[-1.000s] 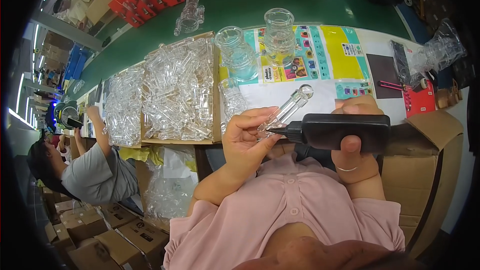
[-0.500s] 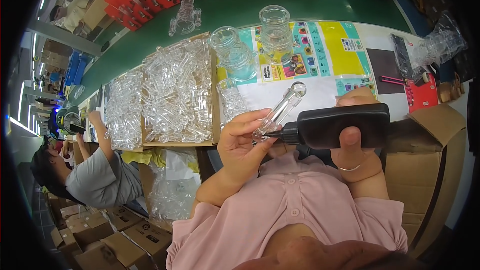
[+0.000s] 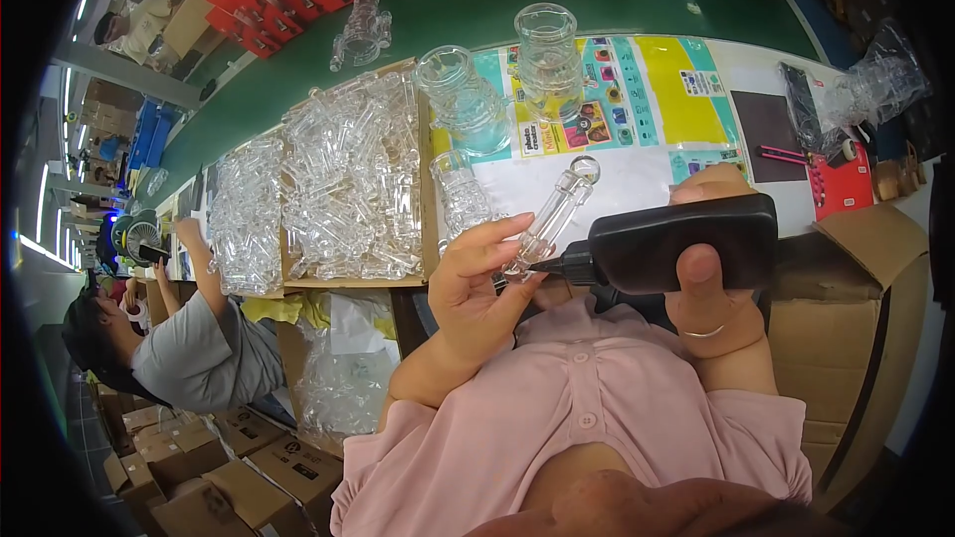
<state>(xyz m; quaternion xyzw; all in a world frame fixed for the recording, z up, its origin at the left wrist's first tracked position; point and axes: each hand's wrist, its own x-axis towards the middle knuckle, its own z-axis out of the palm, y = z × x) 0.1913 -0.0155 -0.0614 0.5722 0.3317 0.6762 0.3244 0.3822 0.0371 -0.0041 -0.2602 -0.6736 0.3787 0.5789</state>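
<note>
Between the thumb and fingers of my left hand (image 3: 479,283) is a clear plastic part (image 3: 555,211), a slim piece with a round knob at its far end, tilted up and to the right. My right hand (image 3: 711,273) is wrapped round a black squeeze bottle (image 3: 686,247), held level with its nozzle pointing left. The narrow nozzle tip meets the near end of the clear part, close to my left thumb; whether any liquid comes out is too small to see. Just beyond my hands, clear cylindrical vessels (image 3: 549,65) stand on a printed colourful sheet (image 3: 662,89).
Left of my hands, a cardboard box (image 3: 426,179) is heaped with clear plastic parts (image 3: 348,179). Pink-handled tools (image 3: 781,156) and a plastic-wrapped clear piece (image 3: 880,89) lie at the right. A carton (image 3: 826,338) stands near my right arm. Another person (image 3: 204,343) sits at the left.
Both hands keep their hold, and the nozzle stays at the clear part's near end. The view has shifted only slightly.
</note>
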